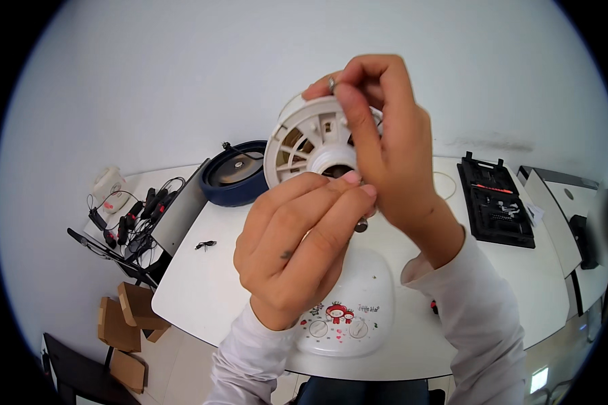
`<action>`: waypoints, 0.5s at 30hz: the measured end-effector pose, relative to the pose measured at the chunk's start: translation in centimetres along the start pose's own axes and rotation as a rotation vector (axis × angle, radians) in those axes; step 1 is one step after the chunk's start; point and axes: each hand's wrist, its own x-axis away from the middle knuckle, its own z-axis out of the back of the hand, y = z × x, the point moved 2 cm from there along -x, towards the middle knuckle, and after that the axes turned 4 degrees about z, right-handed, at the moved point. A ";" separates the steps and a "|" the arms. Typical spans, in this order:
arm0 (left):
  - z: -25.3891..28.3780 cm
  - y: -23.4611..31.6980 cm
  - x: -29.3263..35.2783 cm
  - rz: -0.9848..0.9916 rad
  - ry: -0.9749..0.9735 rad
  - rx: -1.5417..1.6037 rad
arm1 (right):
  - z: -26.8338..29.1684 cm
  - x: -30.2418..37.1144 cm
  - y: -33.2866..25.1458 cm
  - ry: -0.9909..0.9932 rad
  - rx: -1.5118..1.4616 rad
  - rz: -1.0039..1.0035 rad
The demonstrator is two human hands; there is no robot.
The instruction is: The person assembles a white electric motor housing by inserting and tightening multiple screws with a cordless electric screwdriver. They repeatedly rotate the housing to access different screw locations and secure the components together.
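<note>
Above the table a round white plastic housing [292, 152] with spokes and a central opening is held up, its spoked face turned toward me. My right hand [392, 128] grips it at the upper right, fingers bent over the rim. A small metal piece [332, 85] shows at that hand's thumb and fingertips. In front of the hub, my left hand [304, 250] is closed with thumb and fingers pinched together. A short metal end [361, 225] sticks out beneath its fingertips; what it belongs to is hidden. Part of the hub and the housing's right side are covered by my hands.
Below my hands lies a white base [358, 283] with cartoon prints and two dials. A dark blue round part [233, 192] stands behind left, a small black cable [205, 245] nearer. An open black tool case [496, 202] lies right. Cartons [119, 324] sit on the floor left.
</note>
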 end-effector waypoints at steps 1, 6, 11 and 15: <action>0.0 0.0 0.0 0.003 0.000 0.012 | 0.1 -0.1 0.2 0.000 -0.020 -0.011; -0.2 0.3 0.3 -0.014 0.014 -0.007 | 0.6 0.1 0.0 -0.081 -0.058 0.023; -0.5 0.1 0.4 -0.004 0.019 -0.011 | 0.6 0.1 0.4 -0.081 -0.093 -0.014; -0.5 0.2 0.4 0.006 -0.003 0.017 | 0.9 -0.3 0.2 -0.113 -0.053 0.002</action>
